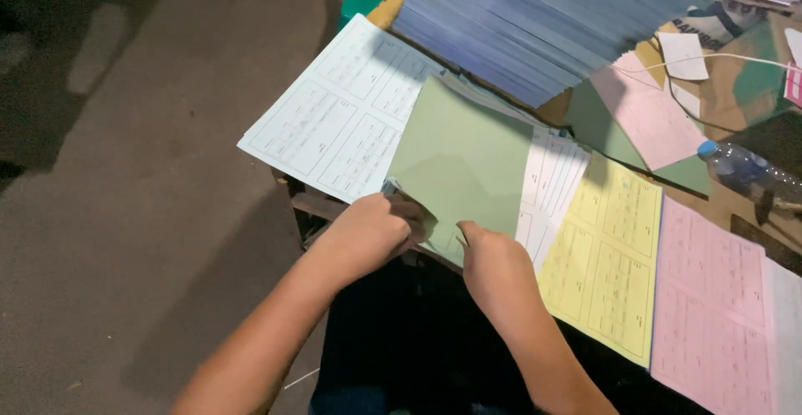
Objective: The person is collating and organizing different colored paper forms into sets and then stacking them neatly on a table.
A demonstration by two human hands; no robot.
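A plain green sheet of paper (464,160) lies tilted on the table, over a stack of white printed forms (553,183). My left hand (368,233) grips its near left corner, fingers curled under the edge. My right hand (493,266) pinches the sheet's near edge just to the right. Both hands sit at the table's front edge.
White printed forms (334,114) hang over the table's left edge. Yellow forms (610,256) and pink forms (710,306) lie to the right. A big fanned stack of blue sheets (535,22) fills the back. Loose pink paper (647,114), a plastic bottle (743,169) and a white cable (735,58) lie far right.
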